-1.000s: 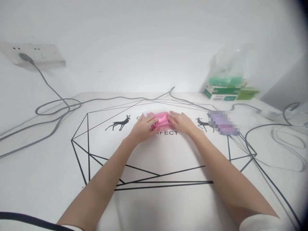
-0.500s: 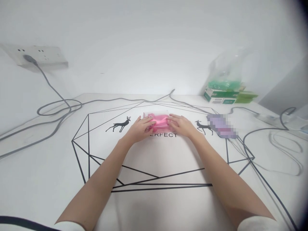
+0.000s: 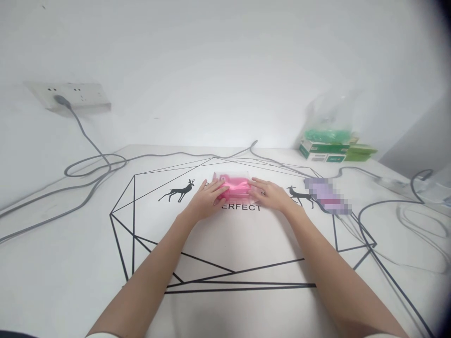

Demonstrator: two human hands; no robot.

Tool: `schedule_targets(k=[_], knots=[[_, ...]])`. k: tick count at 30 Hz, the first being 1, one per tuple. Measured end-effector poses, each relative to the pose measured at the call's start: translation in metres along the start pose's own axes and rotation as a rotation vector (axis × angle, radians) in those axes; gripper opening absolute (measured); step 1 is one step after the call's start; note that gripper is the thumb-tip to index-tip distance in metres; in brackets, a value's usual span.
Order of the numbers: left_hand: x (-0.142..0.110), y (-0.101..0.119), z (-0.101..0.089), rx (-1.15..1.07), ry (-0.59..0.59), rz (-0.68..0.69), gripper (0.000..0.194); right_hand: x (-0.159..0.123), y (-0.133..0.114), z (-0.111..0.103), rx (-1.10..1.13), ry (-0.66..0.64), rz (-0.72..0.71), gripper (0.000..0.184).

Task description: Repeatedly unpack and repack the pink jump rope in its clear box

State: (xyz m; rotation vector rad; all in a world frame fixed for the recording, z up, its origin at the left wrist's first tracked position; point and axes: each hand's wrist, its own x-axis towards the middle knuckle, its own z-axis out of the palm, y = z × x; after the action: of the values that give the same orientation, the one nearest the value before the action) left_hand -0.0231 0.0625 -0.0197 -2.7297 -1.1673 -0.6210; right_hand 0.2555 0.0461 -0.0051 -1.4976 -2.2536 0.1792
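Observation:
In the middle of the printed mat, a pink packet with a clear plastic edge [image 3: 237,186] lies flat; what is inside it cannot be made out. My left hand [image 3: 207,198] grips its left end, fingers over the top and thumb along the near side. At the opposite end, my right hand [image 3: 269,193] rests with its fingers stretched and apart, the fingertips touching the packet's right edge. Part of the mat's lettering shows between those fingers. The packet's left end is partly hidden under my left fingers.
A blurred-out phone-shaped thing [image 3: 327,195] lies right of my right hand. Green-and-white boxes [image 3: 324,149] with a clear plastic bag [image 3: 329,115] on top stand back right. Grey cables [image 3: 88,188] run along the left and back, from a wall socket [image 3: 93,96]; more cables lie right.
The whole view has shifted, so the scene sits slightly lower. My right fingers have eased outward on the packet's right edge, while my left hand stays at its left end.

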Motion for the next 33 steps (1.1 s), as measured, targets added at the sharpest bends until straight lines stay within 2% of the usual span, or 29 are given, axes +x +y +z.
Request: schedule_targets(k=[4,8,15,19,22,27,33], knots=[[-0.001,-0.004,-0.001,0.002,-0.037,-0.002,0.040,-0.001,0.005,0.001,0.019,0.002,0.023,0.052],[-0.001,-0.001,-0.005,0.025,-0.077,0.000,0.039,-0.001,0.006,0.002,0.046,0.004,-0.031,0.048],[0.015,0.039,-0.012,0.073,0.023,0.057,0.032,-0.004,0.010,-0.010,0.084,-0.033,0.006,0.052],[0.037,0.059,-0.001,0.053,0.076,0.005,0.031,-0.005,0.014,-0.012,0.118,-0.013,0.012,0.058],[0.046,0.064,0.013,0.029,0.052,0.024,0.029,-0.004,0.017,-0.010,0.164,0.007,0.003,0.056],[0.047,0.064,0.029,0.022,0.137,0.028,0.031,-0.003,0.019,-0.007,0.304,0.130,-0.025,0.049],[0.045,0.061,0.032,0.001,0.214,0.105,0.033,0.003,0.012,-0.003,0.530,0.343,-0.042,0.039]])
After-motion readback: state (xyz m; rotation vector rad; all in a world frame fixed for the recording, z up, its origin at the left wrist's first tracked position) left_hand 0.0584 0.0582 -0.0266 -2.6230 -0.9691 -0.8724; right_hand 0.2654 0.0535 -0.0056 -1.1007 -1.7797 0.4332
